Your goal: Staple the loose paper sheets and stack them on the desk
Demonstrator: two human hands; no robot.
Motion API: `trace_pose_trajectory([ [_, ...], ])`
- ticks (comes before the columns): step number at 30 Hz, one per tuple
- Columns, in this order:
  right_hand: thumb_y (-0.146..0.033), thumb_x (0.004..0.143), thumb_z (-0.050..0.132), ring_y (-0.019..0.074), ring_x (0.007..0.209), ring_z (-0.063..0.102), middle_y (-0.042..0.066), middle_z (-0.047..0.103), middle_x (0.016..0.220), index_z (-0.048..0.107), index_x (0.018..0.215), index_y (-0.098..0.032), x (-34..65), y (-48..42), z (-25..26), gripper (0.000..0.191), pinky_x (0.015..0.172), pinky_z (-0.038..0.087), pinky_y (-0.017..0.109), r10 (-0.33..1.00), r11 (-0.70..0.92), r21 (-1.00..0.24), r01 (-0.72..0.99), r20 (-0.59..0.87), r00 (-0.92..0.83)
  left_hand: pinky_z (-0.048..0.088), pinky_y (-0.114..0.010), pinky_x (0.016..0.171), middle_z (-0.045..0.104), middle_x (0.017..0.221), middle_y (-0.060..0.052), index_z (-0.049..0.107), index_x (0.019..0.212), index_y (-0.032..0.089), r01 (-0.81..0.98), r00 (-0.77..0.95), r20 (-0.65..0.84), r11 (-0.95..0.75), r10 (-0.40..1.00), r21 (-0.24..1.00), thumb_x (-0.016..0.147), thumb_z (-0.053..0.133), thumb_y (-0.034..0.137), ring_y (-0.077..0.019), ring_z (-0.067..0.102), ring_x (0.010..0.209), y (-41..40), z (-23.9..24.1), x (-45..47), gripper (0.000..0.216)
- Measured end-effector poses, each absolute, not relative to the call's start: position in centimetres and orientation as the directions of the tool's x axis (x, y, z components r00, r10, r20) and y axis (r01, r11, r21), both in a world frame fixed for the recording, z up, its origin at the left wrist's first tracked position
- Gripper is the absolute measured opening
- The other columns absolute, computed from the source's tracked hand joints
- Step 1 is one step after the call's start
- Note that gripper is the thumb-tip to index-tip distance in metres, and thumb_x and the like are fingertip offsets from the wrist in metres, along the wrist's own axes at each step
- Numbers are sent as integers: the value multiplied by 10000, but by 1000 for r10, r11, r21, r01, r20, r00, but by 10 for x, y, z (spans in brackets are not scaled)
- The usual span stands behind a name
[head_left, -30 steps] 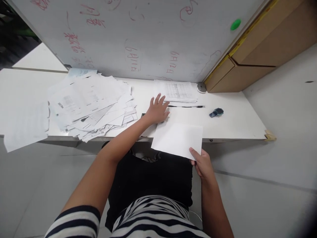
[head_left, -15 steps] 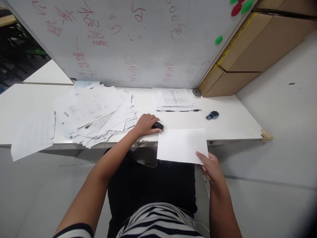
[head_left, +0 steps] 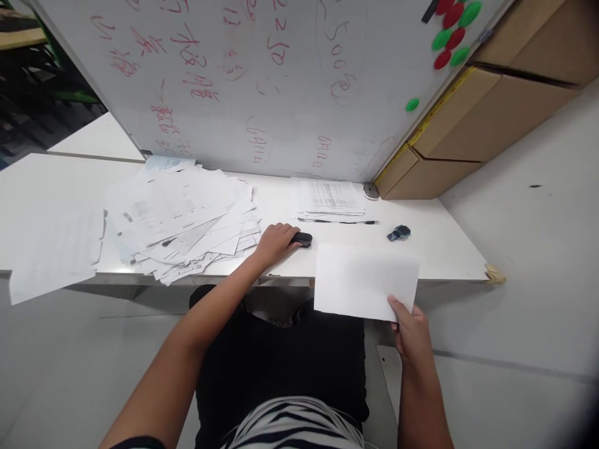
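My left hand (head_left: pixel 277 241) rests on the desk, its fingers closed round a small black stapler (head_left: pixel 304 239); only the rounded front end shows past the fingertips. My right hand (head_left: pixel 412 327) pinches the lower right corner of a blank white sheet of paper (head_left: pixel 362 280), thumb on top and fingers beneath. That sheet is held roughly level over the front edge of the desk, a little to the right of the stapler. A large untidy heap of printed papers (head_left: pixel 187 206) lies to the left of my left hand.
On the white desk (head_left: pixel 449 249) lie a neat paper stack (head_left: pixel 327 196), a pen (head_left: pixel 337 221), a dark wristwatch (head_left: pixel 399 233) and a grey mouse-like object (head_left: pixel 370 190). One sheet (head_left: pixel 56 255) overhangs the front edge. A whiteboard (head_left: pixel 290 112) and cardboard boxes (head_left: pixel 421 174) stand behind.
My right hand has moved the white sheet rightward, away from the stapler. My left hand keeps its hold on the stapler. The camera view has tilted up slightly.
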State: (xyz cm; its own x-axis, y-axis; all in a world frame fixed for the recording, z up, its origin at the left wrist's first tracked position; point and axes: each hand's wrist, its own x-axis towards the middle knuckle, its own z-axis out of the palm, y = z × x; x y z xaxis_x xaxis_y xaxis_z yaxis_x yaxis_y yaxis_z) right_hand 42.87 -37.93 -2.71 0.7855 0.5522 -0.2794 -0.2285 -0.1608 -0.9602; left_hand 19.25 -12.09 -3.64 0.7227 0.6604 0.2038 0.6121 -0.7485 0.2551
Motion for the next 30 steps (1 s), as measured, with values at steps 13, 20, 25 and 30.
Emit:
trace_pose_trajectory([
  [13, -404, 600, 831, 70, 537, 423, -12, 590, 723, 663, 853, -126, 429, -378, -36, 411, 329, 279, 158, 530, -161, -960, -229, -280, 800, 367, -367, 770, 644, 1069, -90, 544, 1177, 205, 577, 730, 318, -795, 605, 186, 932, 485, 443, -250, 556, 942, -116, -49, 193, 347],
  [20, -349, 631, 773, 76, 568, 483, 1, 605, 807, 616, 840, -150, 452, -304, -15, 329, 344, 280, 150, 618, -60, -993, -100, -116, 777, 367, -360, 763, 646, 1064, -87, 545, 1185, 206, 590, 713, 318, -780, 625, 208, 930, 482, 450, -243, 553, 934, -115, -50, 195, 359],
  [25, -216, 730, 643, 58, 483, 418, -29, 515, 675, 526, 776, -156, 502, -169, -1, 140, 388, 287, 182, 694, -290, -944, 161, -91, 714, 358, -353, 759, 646, 1051, -96, 490, 1283, 200, 613, 680, 323, -752, 658, 241, 919, 499, 457, -249, 558, 949, -114, -49, 197, 445],
  [30, -161, 798, 574, 126, 674, 529, 56, 562, 762, 568, 872, -81, 511, -81, -8, 108, 621, 426, 325, 741, -438, -803, 405, -68, 668, 360, -347, 754, 647, 1064, -92, 468, 1307, 182, 621, 668, 332, -745, 665, 243, 926, 488, 454, -238, 559, 942, -114, -50, 196, 468],
])
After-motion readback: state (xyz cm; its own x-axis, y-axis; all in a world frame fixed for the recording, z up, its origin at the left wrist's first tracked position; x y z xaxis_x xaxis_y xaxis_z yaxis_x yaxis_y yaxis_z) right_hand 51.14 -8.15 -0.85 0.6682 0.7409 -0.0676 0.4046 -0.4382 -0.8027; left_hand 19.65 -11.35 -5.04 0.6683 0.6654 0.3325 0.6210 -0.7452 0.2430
